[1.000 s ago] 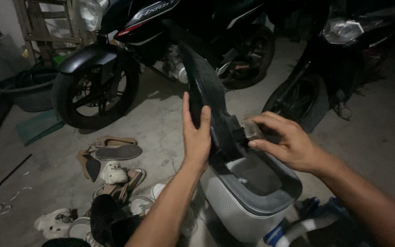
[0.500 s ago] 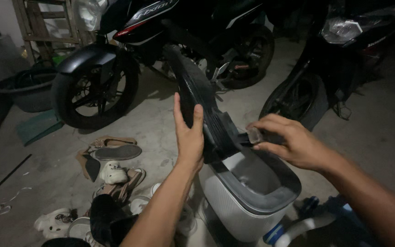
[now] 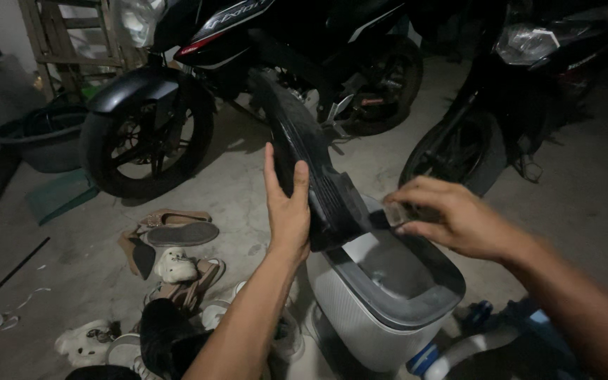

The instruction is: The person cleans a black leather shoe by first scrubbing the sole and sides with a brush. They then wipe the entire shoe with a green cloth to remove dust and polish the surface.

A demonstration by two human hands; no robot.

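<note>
My left hand (image 3: 288, 211) grips a long black shoe (image 3: 311, 158) at the centre of the frame, sole turned up, thumb and fingers wrapped around its edge. My right hand (image 3: 452, 218) pinches a small pale scrap (image 3: 395, 213) just beside the shoe's heel. Both hover over a white bin (image 3: 381, 295) at lower centre. Loose shoes (image 3: 174, 246) lie on the floor at lower left; a motorcycle (image 3: 233, 70) stands behind.

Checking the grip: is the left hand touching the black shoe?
Touching. The head view shows the left hand pressed against the black shoe, thumb wrapped over its edge.
</note>
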